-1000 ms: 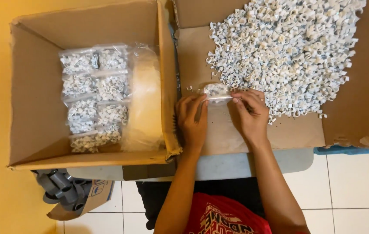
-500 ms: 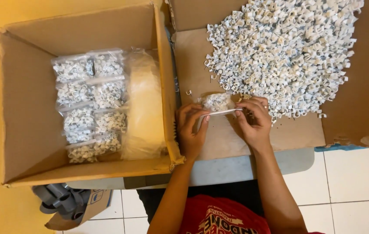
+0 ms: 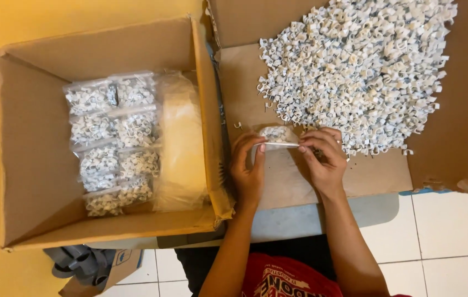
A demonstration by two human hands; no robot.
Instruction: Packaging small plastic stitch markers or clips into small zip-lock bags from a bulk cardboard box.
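I note my left hand (image 3: 248,168) and right hand (image 3: 322,159) both pinching one small filled bag (image 3: 275,134) beside the clip pile (image 3: 355,71).

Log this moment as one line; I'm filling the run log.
left hand: holds small clear bag | right hand: pinches bag's edge | loose white clips: heaped beyond | cardboard box: filled bags inside
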